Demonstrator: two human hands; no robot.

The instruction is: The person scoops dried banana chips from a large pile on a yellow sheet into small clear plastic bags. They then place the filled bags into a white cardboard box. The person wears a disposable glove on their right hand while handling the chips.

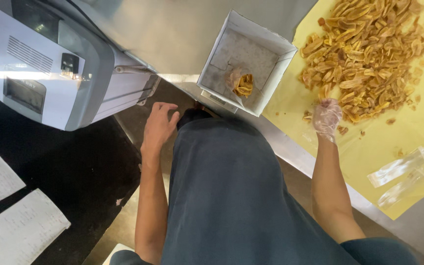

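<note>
My right hand (327,118), in a thin clear plastic glove, rests closed on the near edge of a big pile of yellow-brown fried chips (369,49) spread over yellow paper (369,162). Whether chips are inside the fist is hidden. My left hand (159,125) is bare, fingers apart, hanging below the steel table edge beside my dark apron and holding nothing. A white open box (266,41) stands on a small scale at the table's edge, with a small clear bag of chips (241,83) inside it.
A grey and white machine (50,68) stands at the left. Two clear empty bags (401,169) lie on the yellow paper near the table edge. White printed sheets (11,221) lie on a dark surface at the lower left.
</note>
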